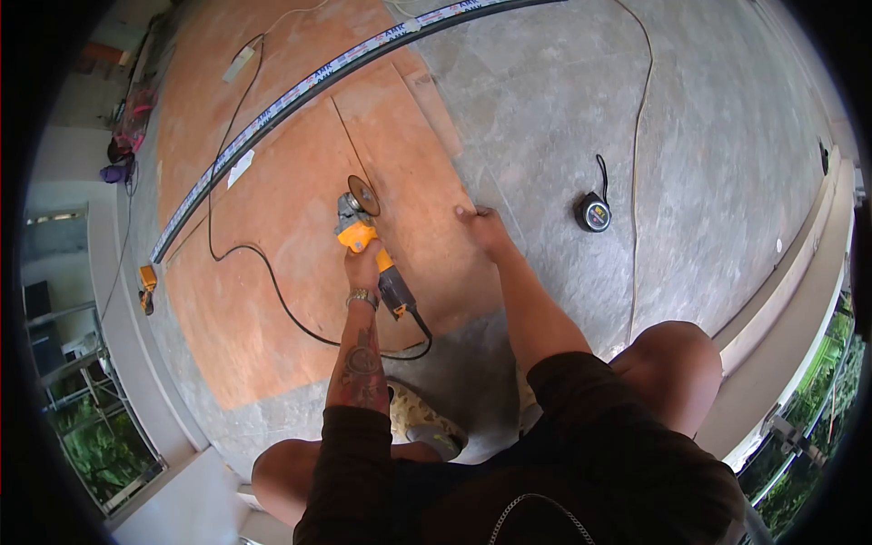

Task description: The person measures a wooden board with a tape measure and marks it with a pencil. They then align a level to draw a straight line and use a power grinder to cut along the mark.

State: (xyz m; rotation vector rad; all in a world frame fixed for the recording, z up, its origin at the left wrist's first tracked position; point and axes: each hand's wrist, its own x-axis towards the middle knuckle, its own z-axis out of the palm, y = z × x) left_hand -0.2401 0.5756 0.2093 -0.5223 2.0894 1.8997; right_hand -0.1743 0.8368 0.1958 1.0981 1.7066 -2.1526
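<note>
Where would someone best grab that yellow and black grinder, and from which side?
Probably around the slim body of the grinder, behind its head, coming from the person's side. The body is long and points back towards the person, so a palm should wrap it well, and the disc is at the far end. The cord leaves the near end, so keep clear of it.

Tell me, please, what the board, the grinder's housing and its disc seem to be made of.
Board: probably plywood, matte; the surface is flat, orange-brown and faintly mottled. Grinder's housing: likely moulded plastic, smooth, with solid yellow and black colouring. Disc: perhaps bonded abrasive, dull; it looks thin and brown, though its grain cannot be seen.
</note>
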